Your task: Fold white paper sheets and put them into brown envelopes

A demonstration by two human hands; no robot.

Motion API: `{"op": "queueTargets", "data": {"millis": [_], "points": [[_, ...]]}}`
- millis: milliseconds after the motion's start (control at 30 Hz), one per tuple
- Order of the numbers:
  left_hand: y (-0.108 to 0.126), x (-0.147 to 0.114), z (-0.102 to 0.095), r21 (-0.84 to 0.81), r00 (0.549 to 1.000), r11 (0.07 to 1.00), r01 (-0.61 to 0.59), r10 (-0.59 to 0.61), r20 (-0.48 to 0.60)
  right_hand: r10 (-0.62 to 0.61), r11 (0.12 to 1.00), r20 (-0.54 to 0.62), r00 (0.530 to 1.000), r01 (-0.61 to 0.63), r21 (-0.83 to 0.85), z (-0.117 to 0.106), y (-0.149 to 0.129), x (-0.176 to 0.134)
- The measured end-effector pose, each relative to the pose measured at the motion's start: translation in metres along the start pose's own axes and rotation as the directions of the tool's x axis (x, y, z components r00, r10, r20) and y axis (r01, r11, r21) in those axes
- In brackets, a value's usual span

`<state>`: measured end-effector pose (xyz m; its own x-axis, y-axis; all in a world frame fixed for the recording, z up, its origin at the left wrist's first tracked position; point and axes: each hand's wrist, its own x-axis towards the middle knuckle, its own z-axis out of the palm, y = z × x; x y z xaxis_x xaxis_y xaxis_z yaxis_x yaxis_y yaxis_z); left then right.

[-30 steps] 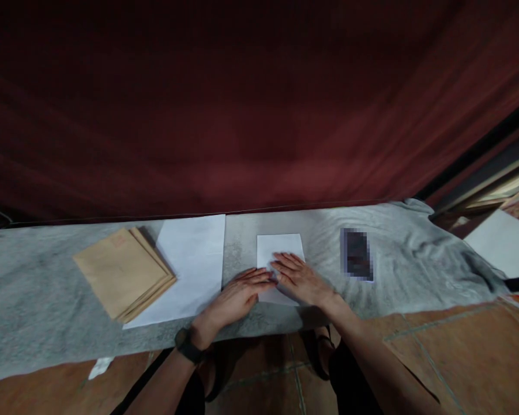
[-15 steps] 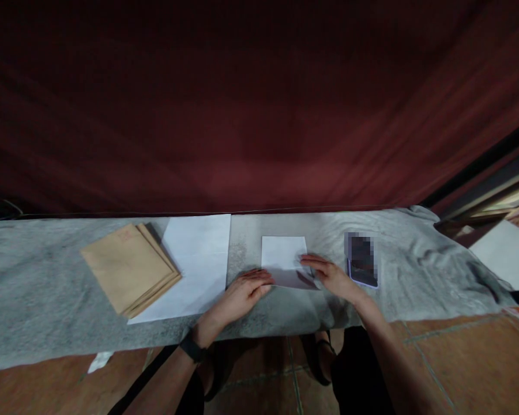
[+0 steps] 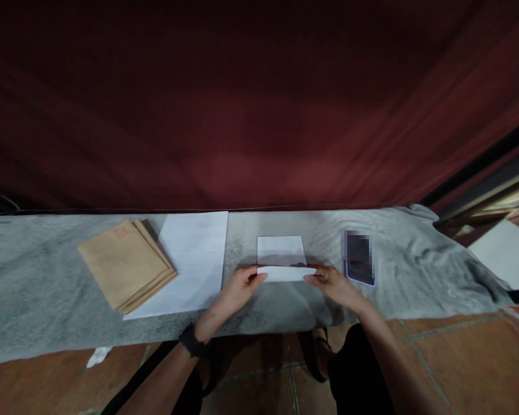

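Observation:
A white sheet of paper (image 3: pixel 281 249) lies in front of me on a grey cloth, its near part bent up into a narrow strip. My left hand (image 3: pixel 243 286) pinches the left end of that strip between thumb and fingers. At the opposite end, my right hand (image 3: pixel 331 283) grips the paper the same way. Left of my left hand rests a larger white sheet (image 3: pixel 199 253), partly under a stack of brown envelopes (image 3: pixel 125 262). A phone (image 3: pixel 360 258) in a purple-edged case, its screen blurred out, lies just beyond my right hand.
The grey cloth (image 3: pixel 38 276) covers a long, low surface, with wrinkles at its right end. Behind it hangs a dark red curtain (image 3: pixel 259 115). A white sheet (image 3: pixel 510 253) shows at the far right. Below, a white scrap (image 3: pixel 98 357) lies on the tiled floor (image 3: pixel 471 357).
Both hands, flat on or near the paper before, have closed on its near edge. That edge is now lifted and bent up as a strip between them.

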<state>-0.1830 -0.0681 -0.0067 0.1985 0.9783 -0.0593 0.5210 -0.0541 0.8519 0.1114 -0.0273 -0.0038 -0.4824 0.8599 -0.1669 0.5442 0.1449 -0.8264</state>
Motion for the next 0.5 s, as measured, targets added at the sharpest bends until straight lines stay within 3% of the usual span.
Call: {"op": "queueTargets", "data": {"millis": [100,200,300,500], "points": [[-0.004,0.006,0.004,-0.025,0.995,0.999,0.043,-0.044,-0.084,0.048,0.998,-0.078,0.996,-0.05,-0.027,0.004,-0.002,0.006],[-0.004,0.01,0.005,0.068,0.983,0.993,0.097,-0.085,-0.161,0.058,0.998,-0.12,0.991,-0.061,-0.024,0.007,-0.004,0.012],[-0.002,0.015,0.006,0.144,0.973,0.983,0.118,-0.085,-0.216,0.108,0.983,-0.155,0.982,-0.129,-0.132,0.011,-0.005,0.02],[0.005,0.028,0.01,0.278,0.953,0.937,0.212,-0.134,-0.273,0.274,0.823,-0.274,0.922,-0.372,-0.43,0.022,-0.017,0.034]]}}
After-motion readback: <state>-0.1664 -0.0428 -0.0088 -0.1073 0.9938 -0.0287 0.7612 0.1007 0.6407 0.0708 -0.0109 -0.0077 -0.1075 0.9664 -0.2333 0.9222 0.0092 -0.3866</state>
